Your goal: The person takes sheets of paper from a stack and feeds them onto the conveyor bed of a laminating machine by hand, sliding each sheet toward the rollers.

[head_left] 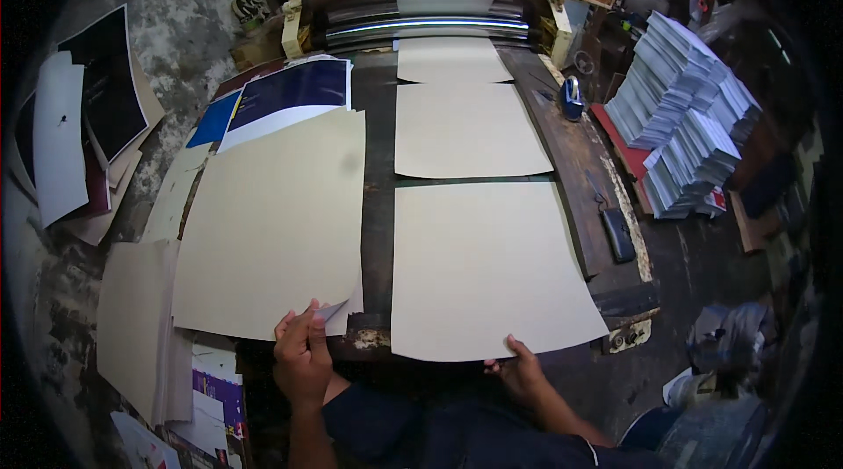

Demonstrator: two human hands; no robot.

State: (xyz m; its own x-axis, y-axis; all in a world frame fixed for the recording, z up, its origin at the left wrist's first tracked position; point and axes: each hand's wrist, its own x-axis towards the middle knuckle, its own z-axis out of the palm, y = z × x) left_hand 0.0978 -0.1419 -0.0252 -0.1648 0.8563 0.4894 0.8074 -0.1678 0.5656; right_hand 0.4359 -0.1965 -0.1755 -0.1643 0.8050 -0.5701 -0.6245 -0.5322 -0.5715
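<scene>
From my end, L hand (303, 359) has fingers pinching the near edge of a smooth matte beige sheet (272, 223), beside its curled-up corner, atop the L pile. R hand (525, 374), thumb on top, fingers mostly hidden below, pinches the near edge of a flat cream sheet (487, 267). Dark, worn surface (378, 197) shows as an open strip btwn both; 2 similar sheets (470, 128) run up twd shiny cylindrical rollers (430, 27).
</scene>
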